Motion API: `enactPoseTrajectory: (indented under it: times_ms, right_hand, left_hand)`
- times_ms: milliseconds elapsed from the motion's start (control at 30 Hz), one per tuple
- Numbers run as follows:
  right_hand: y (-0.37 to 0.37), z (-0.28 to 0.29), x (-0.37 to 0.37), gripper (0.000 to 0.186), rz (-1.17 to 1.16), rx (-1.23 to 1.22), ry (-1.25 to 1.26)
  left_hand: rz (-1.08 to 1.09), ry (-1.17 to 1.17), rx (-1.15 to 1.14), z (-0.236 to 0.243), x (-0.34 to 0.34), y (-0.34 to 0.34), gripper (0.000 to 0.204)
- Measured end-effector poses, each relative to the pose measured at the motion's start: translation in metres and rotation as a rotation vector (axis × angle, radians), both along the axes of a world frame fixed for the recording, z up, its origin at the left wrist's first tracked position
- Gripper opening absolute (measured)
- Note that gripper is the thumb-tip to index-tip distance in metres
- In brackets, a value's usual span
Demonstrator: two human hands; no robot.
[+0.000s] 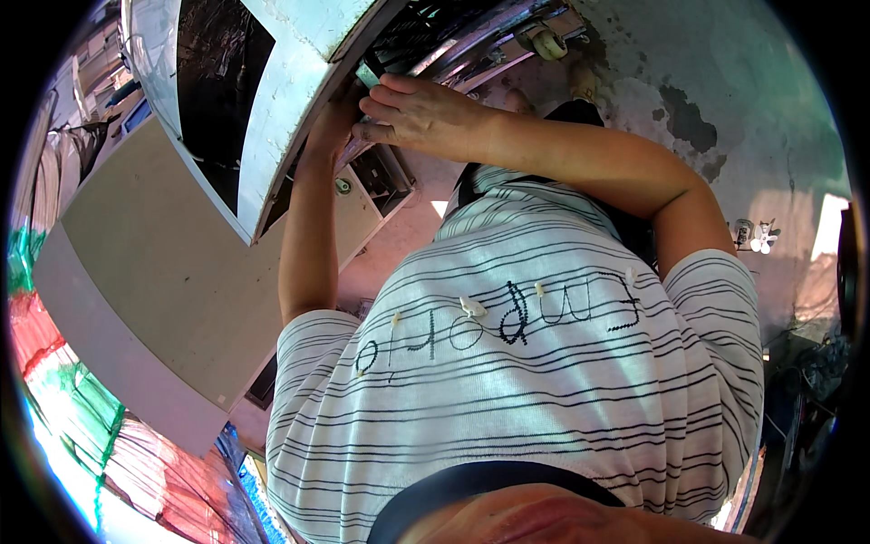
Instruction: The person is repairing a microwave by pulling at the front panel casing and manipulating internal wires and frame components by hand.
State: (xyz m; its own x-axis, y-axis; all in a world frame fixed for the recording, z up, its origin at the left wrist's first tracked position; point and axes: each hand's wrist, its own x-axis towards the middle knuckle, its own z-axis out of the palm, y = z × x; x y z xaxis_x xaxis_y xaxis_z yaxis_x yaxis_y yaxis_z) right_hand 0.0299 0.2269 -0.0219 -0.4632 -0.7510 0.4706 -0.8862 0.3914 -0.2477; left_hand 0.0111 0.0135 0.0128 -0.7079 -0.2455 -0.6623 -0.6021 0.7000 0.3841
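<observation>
A white metal housing [290, 45] with dark openings fills the upper left. My left hand [333, 122] reaches up under its lower edge; its fingers are hidden in shadow and behind my other hand. My right hand [412, 118] lies just right of it, fingers bent at a small pale green piece [368, 75] by that edge, and whether they grip it I cannot tell. Long metal parts and dark slats [453, 41] lie above and beyond my fingers.
A large beige panel [154, 254] extends at the left, with a boxy unit [381, 177] under my arms. Coloured sheeting [82, 417] hangs at the lower left. Small white objects [761, 236] sit on the stained concrete floor [652, 54] at the right; dark clutter [807, 363] lies below them.
</observation>
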Motion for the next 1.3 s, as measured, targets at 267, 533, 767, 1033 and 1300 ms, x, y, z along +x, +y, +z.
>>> enactPoseTrajectory:
  times_ms: [267, 533, 767, 1033, 1300]
  right_hand:
    - [0.000, 0.001, 0.000, 0.050, 0.007, 0.019, 0.010]
    - [-0.001, -0.002, -0.001, 0.050, 0.001, -0.012, 0.013]
    - [-0.004, -0.006, 0.001, 0.050, -0.030, -0.052, 0.049]
    - [-0.006, -0.008, 0.000, 0.050, -0.014, -0.029, 0.042]
    - [-0.004, -0.005, 0.000, 0.048, -0.016, -0.020, 0.045]
  left_hand:
    - [-0.240, 0.091, -0.015, -0.013, 0.007, -0.017, 0.029]
    - [-0.112, 0.029, 0.015, -0.006, 0.001, -0.010, 0.030]
    - [-0.103, 0.063, 0.048, -0.005, 0.002, -0.007, 0.019]
    - [0.086, 0.055, 0.123, 0.007, 0.000, 0.014, 0.015]
    - [0.045, -0.045, 0.033, 0.015, -0.003, 0.019, 0.047]
